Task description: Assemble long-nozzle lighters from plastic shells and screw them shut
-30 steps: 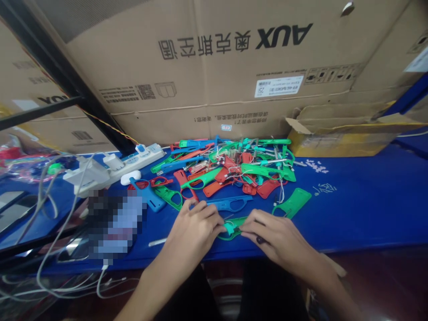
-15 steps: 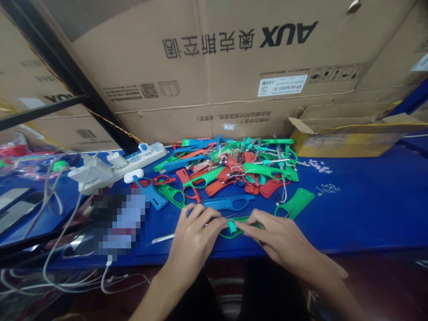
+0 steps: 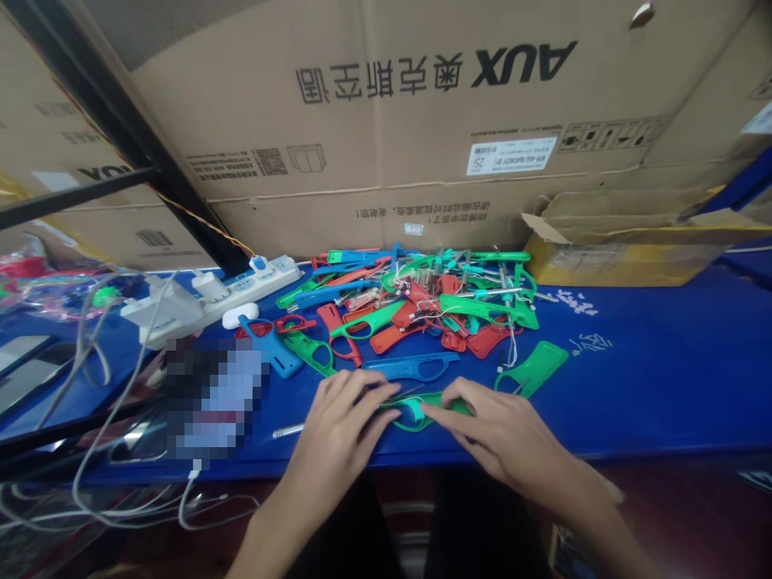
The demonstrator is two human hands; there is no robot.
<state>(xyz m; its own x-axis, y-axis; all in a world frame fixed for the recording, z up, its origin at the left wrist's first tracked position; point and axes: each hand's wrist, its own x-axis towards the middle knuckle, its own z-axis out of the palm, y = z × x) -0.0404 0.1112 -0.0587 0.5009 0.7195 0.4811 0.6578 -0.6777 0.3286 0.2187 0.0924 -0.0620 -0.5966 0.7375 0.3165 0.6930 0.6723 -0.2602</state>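
Note:
A green lighter casing half (image 3: 433, 402) lies near the front edge of the blue table, with a teal trigger piece (image 3: 416, 408) set in its loop. My left hand (image 3: 341, 422) closes around the casing's left end, thumb and fingertips beside the loop. From under that hand a silver metal tube (image 3: 289, 431) sticks out to the left. My right hand (image 3: 503, 422) grips the casing's right part, its index finger against the teal trigger. Just behind lies a blue casing half (image 3: 413, 366). Another green casing half (image 3: 539, 368) rests to the right.
A heap of coloured lighter parts (image 3: 422, 297) covers the table's back middle. Small white pieces (image 3: 576, 303) and thin metal bits (image 3: 593, 343) lie to its right. A cardboard box (image 3: 609, 257) stands back right. A power strip (image 3: 265, 277) and a phone (image 3: 220, 402) are at left.
My left hand has shifted slightly left, its thumb and fingertips drawing back from the teal trigger. My right hand stays by the casing. The view has moved very little.

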